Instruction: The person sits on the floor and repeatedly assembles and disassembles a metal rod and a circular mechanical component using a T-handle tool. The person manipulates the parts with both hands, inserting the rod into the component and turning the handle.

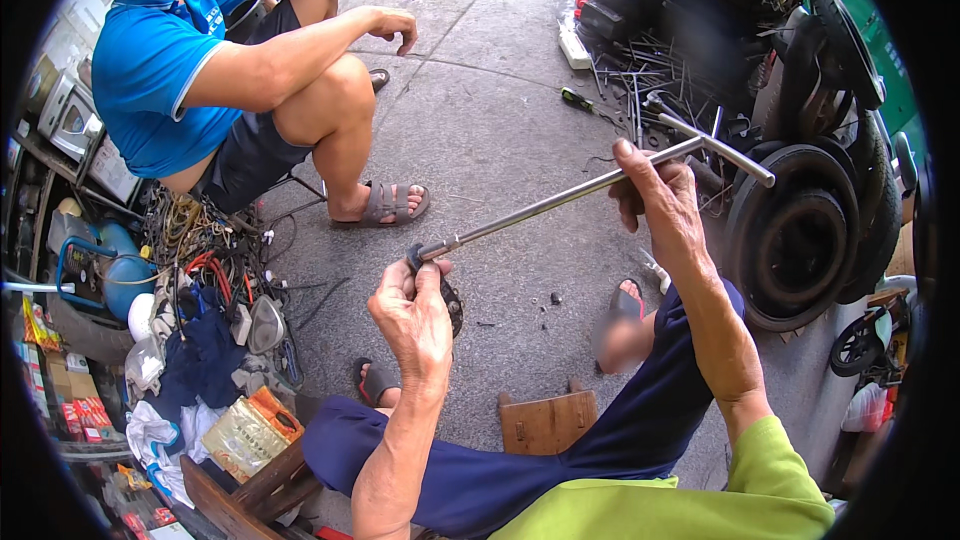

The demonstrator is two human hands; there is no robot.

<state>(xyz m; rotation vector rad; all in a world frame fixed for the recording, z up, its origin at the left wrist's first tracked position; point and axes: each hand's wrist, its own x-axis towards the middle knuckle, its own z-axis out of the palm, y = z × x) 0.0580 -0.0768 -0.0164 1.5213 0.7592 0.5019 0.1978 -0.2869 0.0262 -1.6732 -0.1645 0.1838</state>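
One steel T-handle wrench slanted above the grey floor; the right hand gripped its shaft near the crossbar, while the left hand pinched a small dark part at its lower end. One wooden stool stood below; one wheel leaned at right.

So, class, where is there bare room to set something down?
Free: grey concrete floor between the blue-shirted person's brown strapped sandal and the green-handled screwdriver. Small dark bits dot it nearer the brown wooden stool. Crowded: multicoloured tangled cables at left; silver metal rods and large black wheel at right.
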